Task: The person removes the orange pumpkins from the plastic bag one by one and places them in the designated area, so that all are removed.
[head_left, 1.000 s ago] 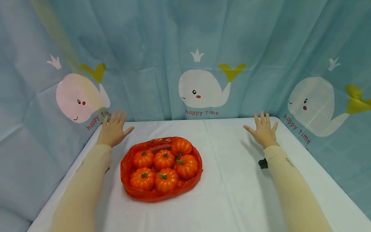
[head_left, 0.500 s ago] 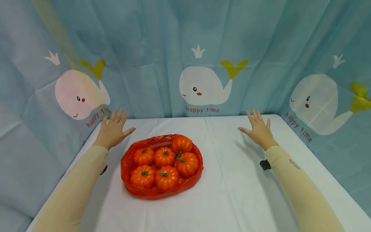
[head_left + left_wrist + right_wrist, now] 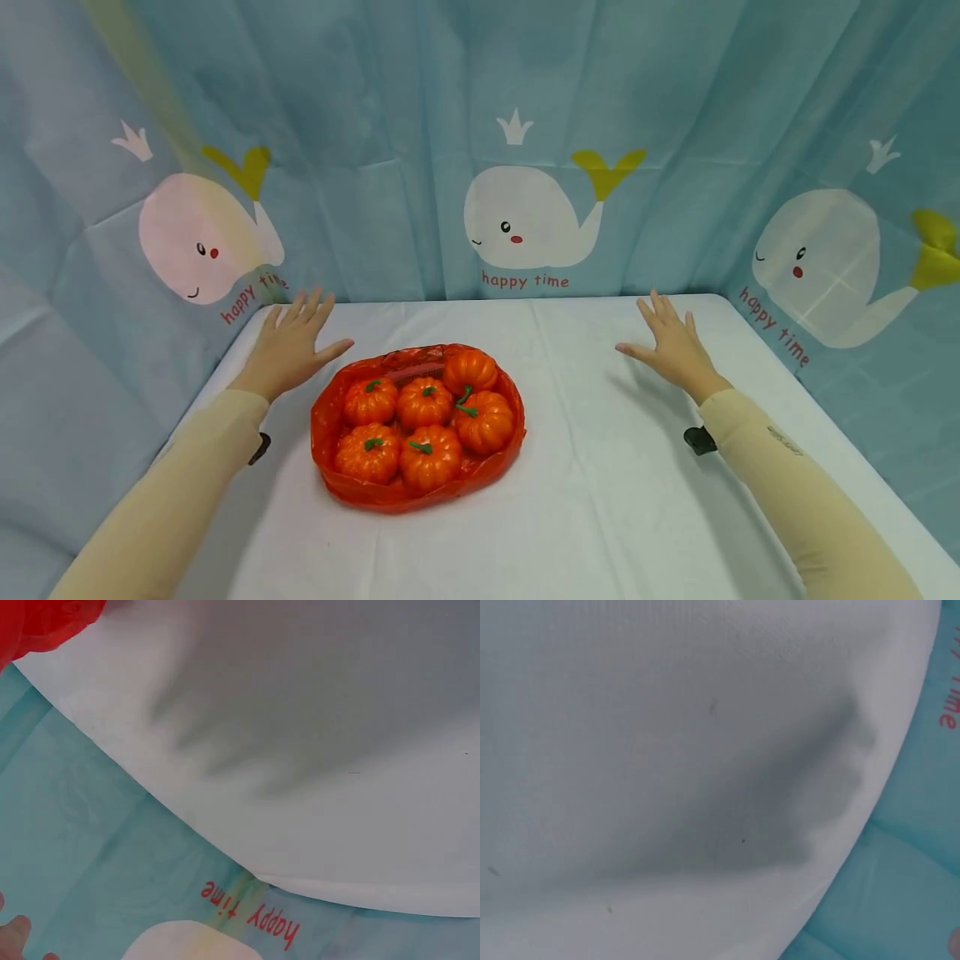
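My left hand (image 3: 287,348) hovers over the table's left side with fingers spread, holding nothing; a few of its fingertips (image 3: 13,930) show at the lower left of the left wrist view. Over the right side, my right hand (image 3: 675,346) is likewise spread and holds nothing. Between them, closer to the left hand, sits a red plastic bag (image 3: 390,500) with its rim rolled open. Several small orange pumpkins (image 3: 431,458) with green stems fill it. Behind them lies a dark reddish object (image 3: 416,372), partly hidden, its kind unclear.
A white cloth covers the table (image 3: 585,500). Blue curtains (image 3: 375,208) printed with whales and "happy time" rise at the back and both sides, close to the table's edges. Dark wrist devices (image 3: 701,440) stick out beneath the sleeves.
Both forearms have swung outward at the elbows, and the right hand has shifted slightly inward and turned. The view has tilted down a little. The bag and pumpkins stay put.
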Demonstrator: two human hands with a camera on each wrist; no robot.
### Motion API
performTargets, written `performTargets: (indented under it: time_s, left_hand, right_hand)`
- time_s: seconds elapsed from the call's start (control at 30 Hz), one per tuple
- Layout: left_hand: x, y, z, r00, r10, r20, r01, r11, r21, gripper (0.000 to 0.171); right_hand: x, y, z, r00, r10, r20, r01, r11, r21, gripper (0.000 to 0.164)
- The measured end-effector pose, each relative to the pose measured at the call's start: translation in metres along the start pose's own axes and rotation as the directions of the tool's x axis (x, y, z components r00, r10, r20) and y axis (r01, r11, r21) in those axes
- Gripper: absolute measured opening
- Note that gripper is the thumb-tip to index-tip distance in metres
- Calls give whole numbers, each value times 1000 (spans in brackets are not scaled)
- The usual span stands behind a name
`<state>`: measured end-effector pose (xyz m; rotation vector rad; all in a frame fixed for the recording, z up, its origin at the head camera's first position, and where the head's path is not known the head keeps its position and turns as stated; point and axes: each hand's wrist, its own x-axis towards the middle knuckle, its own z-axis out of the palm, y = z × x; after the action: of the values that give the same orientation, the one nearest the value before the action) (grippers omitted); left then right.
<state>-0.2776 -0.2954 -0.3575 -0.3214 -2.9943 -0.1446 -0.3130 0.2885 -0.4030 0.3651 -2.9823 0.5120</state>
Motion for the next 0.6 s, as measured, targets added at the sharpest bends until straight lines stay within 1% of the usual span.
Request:
performTargets:
  time_s: [0.2, 0.43, 0.53, 0.6]
  left_hand:
    - [-6, 4, 1, 1000, 11, -10, -11, 999, -46, 92]
    - [-17, 5, 5, 998, -18, 59, 21, 998, -54, 90]
    - [-18, 7, 4, 997, -20, 71, 25, 997, -76, 91]
    - [-19, 8, 3, 997, -15, 78, 21, 997, -81, 92]
  right_hand:
    - [-4, -5, 8, 1000, -26, -8, 27, 1000, 16, 101]
    - [-8, -17, 16, 996, -91, -10, 91, 996, 21, 99]
    - [-11, -20, 16, 995, -99, -19, 99, 995, 14, 98]
    - [-13, -22, 16, 994, -106, -10, 106, 994, 23, 98]
